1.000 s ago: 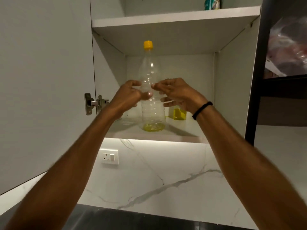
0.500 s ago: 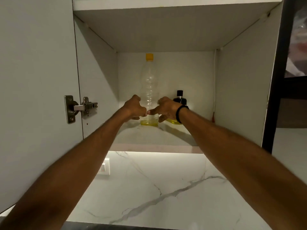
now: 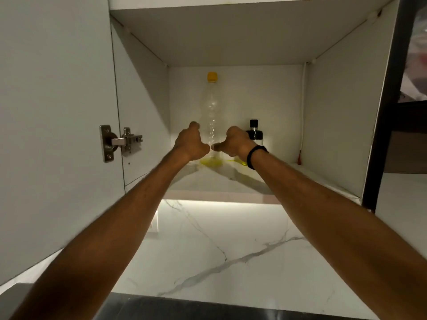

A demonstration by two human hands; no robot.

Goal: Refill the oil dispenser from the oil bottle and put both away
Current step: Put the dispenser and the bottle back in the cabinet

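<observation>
The oil bottle [image 3: 211,105] is clear plastic with a yellow cap and a little yellow oil at the bottom. It stands upright at the back of the open cabinet's lower shelf [image 3: 208,181]. My left hand [image 3: 190,143] and my right hand [image 3: 233,143] cup its lower part from either side, with the thumb tips meeting in front of it. The oil dispenser [image 3: 253,132] has a black top and stands just right of the bottle. My right hand and wrist partly hide it.
The cabinet door [image 3: 53,112] stands open on the left, with a metal hinge [image 3: 120,142]. A shelf board [image 3: 231,31] roofs the compartment. A dark frame [image 3: 388,112] borders the right side. Below are a marble backsplash [image 3: 219,245] and a dark counter edge [image 3: 184,308].
Both hands have carried the bottle from the shelf's front edge to the back of the compartment. The dispenser's black top now shows beside it.
</observation>
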